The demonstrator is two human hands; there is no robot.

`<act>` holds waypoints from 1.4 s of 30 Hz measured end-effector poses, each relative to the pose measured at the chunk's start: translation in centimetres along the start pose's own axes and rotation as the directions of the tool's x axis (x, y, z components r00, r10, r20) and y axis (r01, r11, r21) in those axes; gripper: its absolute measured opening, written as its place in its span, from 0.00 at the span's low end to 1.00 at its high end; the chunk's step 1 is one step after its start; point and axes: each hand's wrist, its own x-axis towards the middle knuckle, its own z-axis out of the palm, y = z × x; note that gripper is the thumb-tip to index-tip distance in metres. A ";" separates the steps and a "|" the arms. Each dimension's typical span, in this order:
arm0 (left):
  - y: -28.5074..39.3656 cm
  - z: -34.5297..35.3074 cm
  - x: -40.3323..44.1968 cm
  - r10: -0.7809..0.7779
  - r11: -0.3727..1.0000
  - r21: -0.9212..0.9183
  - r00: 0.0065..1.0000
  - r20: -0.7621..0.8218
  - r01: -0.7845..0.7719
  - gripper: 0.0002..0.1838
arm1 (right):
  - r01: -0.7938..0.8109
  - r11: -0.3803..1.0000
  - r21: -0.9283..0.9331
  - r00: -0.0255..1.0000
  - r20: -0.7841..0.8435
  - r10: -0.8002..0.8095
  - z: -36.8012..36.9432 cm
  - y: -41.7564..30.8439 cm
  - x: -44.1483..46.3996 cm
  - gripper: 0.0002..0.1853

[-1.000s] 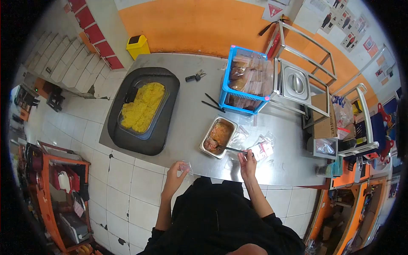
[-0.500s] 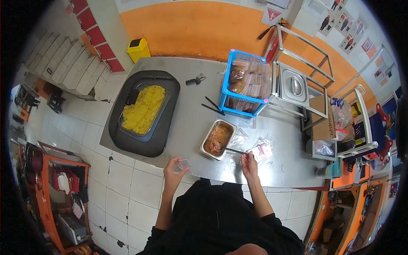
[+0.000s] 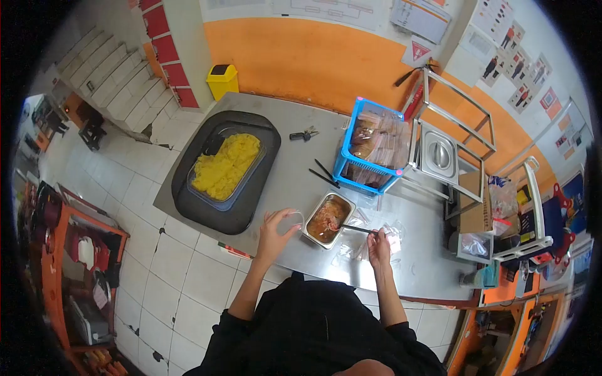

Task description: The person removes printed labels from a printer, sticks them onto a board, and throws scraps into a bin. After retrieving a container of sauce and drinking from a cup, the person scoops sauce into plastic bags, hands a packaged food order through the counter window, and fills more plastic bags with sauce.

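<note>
Near the table's front edge, my left hand (image 3: 274,237) is closed around a small clear plastic cup (image 3: 292,222), just left of a steel food pan (image 3: 308,233). Reddish-brown sauce with pinkish chunks (image 3: 327,219) fills much of that pan. My right hand (image 3: 379,248) grips the dark handle of a ladle (image 3: 360,229), whose head is down in the sauce. Clear plastic bags (image 3: 393,237) lie on the table beside and beyond my right hand.
A black tray (image 3: 263,182) at left bears a clear tub of yellow food (image 3: 226,166). Keys (image 3: 304,134) and black sticks (image 3: 323,177) lie mid-table. A blue basket (image 3: 370,186) of packed bags stands behind the pan, next to a metal rack (image 3: 456,141).
My left hand has brought the cup closer to the pan. The ladle head has shifted in the sauce towards the pan's right side. The whole view has tilted slightly.
</note>
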 end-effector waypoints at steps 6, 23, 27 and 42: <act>-0.7 -0.4 -0.5 -0.072 0.997 -0.043 0.994 -0.081 0.069 0.21 | 0.453 0.772 -0.446 0.888 0.303 -0.346 6.0 -0.8 -5.1 0.12; -2.6 -0.8 -4.4 -0.214 0.976 -0.059 0.973 -0.084 0.210 0.22 | 0.602 0.539 -0.589 0.783 0.569 -0.252 5.5 3.3 -6.5 0.07; -3.1 -0.7 -4.7 -0.221 0.974 -0.058 0.972 -0.081 0.217 0.22 | 0.458 0.763 -0.455 0.888 0.265 -0.376 5.4 4.9 -6.0 0.12; -3.3 -0.6 -4.7 -0.230 0.973 -0.047 0.972 -0.044 0.228 0.22 | 0.141 0.975 -0.172 0.977 -0.135 -0.165 1.1 3.6 -2.5 0.14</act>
